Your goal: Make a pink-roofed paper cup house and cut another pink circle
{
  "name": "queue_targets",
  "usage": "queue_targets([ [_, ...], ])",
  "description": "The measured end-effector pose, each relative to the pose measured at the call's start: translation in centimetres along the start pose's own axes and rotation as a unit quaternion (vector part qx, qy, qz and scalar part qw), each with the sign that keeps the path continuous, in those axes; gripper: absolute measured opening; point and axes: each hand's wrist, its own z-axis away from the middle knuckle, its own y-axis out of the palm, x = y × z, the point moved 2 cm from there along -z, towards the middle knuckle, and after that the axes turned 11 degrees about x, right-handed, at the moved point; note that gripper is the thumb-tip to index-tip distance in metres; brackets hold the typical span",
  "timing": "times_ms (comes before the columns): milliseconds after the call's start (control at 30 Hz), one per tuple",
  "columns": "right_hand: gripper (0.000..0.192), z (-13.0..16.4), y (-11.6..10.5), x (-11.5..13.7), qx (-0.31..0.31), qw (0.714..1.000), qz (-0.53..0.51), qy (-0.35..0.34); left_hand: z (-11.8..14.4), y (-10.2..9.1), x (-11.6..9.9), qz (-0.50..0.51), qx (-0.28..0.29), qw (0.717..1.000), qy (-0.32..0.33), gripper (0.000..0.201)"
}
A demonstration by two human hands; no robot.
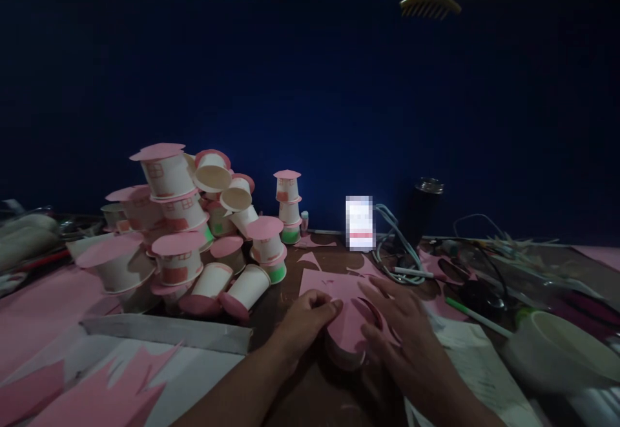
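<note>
I have both hands close together over the tabletop [295, 401]. The left hand [304, 322] holds a narrow grip: its thumb lies on the near edge of a piece of pink paper [346, 327], and the bent fingers tuck in beside it. The right hand [407, 327] is spread wide, fingers apart over the paper's other side; I cannot tell how firmly it presses, if at all.

The paper sits between the two hands, and a pale cup [345, 359] shows just beneath its front edge, mostly hidden. Just beyond the left fingertips lies the flat part of a pink sheet [320, 280]; whether it is joined to the piece in hand I cannot make out. A dark curved edge shows by the right fingers, perhaps a fold or an overlap.

To do this well, I would let the left thumb anchor the paper lightly, keep the right fingers flat, and smooth outward so the curve stays even. Pinching hard could crease the sheet, and leaning on one side could tip the cup. I would also centre the paper over the rim.

Left of the grip, well apart, stands a crowd of pink-topped paper cups [169, 178]; beyond it is a lit screen [359, 221].
</note>
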Motion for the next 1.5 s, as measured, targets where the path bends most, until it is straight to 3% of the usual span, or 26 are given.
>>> queue_targets([
  [167, 0.046, 0.1, 1.0, 0.9, 0.050, 0.993, 0.100, -0.041, -0.4, -0.2, 0.4, -0.013, 0.013, 1.000, 0.009, 0.047],
  [367, 0.045, -0.1, 1.2, 1.1, 0.049, 0.991, 0.118, -0.036, -0.3, -0.3, 0.3, -0.028, 0.006, 0.999, 0.015, 0.041],
  [467, 0.044, -0.1, 1.2, 1.1, 0.046, 0.991, 0.122, -0.039, 0.2, -0.2, -0.4, -0.090, -0.017, 0.994, 0.064, 0.039],
  [533, 0.045, -0.1, 1.2, 1.1, 0.044, 0.990, 0.125, -0.040, 0.7, 0.0, -1.2, -0.171, -0.038, 0.975, 0.139, 0.037],
  [633, 0.045, -0.1, 1.2, 1.2, 0.042, 0.990, 0.127, -0.039, 1.8, 0.2, -2.3, -0.308, -0.064, 0.916, 0.247, 0.026],
  [733, 0.046, 0.0, 1.1, 1.3, 0.046, 0.990, 0.125, -0.035, 2.6, 0.3, -3.0, -0.409, -0.067, 0.864, 0.286, 0.025],
  [833, 0.046, 0.0, 1.2, 1.2, 0.047, 0.991, 0.125, -0.031, 3.0, 0.3, -3.3, -0.457, -0.072, 0.835, 0.299, 0.025],
  [1167, 0.050, 0.2, 1.8, 0.8, 0.062, 0.990, 0.124, -0.031, 3.1, 0.3, -3.5, -0.506, -0.069, 0.802, 0.311, 0.025],
  [1500, 0.042, 0.0, 2.1, 1.1, 0.059, 0.988, 0.137, -0.038, 3.1, 0.3, -3.3, -0.526, -0.081, 0.778, 0.336, 0.025],
])
